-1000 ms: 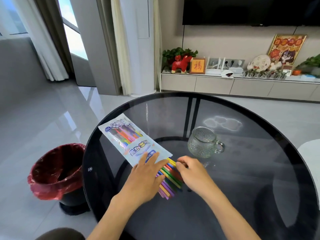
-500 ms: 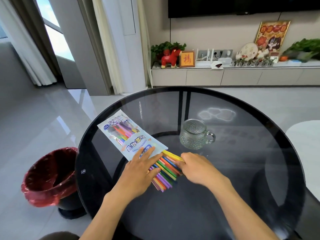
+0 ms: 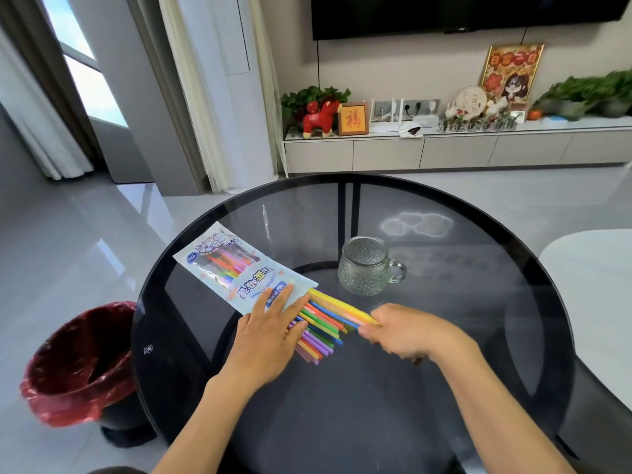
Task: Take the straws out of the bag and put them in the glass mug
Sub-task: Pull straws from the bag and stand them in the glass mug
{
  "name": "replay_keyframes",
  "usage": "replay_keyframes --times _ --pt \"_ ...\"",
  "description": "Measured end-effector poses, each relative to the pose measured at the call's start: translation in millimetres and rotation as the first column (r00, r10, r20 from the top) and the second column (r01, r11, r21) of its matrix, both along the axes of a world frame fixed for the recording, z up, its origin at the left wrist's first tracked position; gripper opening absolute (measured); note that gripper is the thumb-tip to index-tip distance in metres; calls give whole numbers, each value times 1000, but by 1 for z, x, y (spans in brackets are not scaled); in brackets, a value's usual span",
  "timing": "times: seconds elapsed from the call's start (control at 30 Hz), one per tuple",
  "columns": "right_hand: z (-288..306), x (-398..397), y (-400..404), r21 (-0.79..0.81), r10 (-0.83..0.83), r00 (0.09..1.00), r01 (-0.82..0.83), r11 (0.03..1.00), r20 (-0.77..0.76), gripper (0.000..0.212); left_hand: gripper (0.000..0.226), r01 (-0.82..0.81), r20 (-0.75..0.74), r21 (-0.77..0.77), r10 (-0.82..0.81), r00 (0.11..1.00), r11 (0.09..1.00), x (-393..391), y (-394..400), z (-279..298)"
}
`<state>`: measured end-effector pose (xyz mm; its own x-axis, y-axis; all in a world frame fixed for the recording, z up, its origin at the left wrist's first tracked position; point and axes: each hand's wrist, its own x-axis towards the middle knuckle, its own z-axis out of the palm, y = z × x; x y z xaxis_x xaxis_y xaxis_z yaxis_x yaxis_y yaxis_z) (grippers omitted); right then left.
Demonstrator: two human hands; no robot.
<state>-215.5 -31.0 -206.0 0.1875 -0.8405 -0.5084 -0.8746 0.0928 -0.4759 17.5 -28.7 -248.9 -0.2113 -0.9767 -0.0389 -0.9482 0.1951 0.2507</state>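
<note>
The bag (image 3: 239,275) is pressed flat on the surface (image 3: 478,302) by the open left hand (image 3: 270,333), so it cannot slide. Some straws (image 3: 328,323) are gripped by the right hand (image 3: 407,331), half out. The glass mug (image 3: 367,266) is placed near, empty.

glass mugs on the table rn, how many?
1. The glass mug stands upright on the round glass table, beyond the right hand and to the right of the straw bag. Nothing in view could hide another.
</note>
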Motion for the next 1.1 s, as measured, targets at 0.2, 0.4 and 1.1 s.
replay_keyframes --times 0.2,0.4,1.1 --pt "40 -61 13 112 -156 941 128 985 302 28 52 -30 36 -37 31 999 999 2 -2 -6" --pt "64 -96 34 98 -237 809 219 971 539 29 48 -83 42 -78 86 995 994 2 -16 -7" --pt "55 -2 21 126 -181 273 205 970 945 51 22 -6 -878 -227 -202 434 974 -36 31 89"
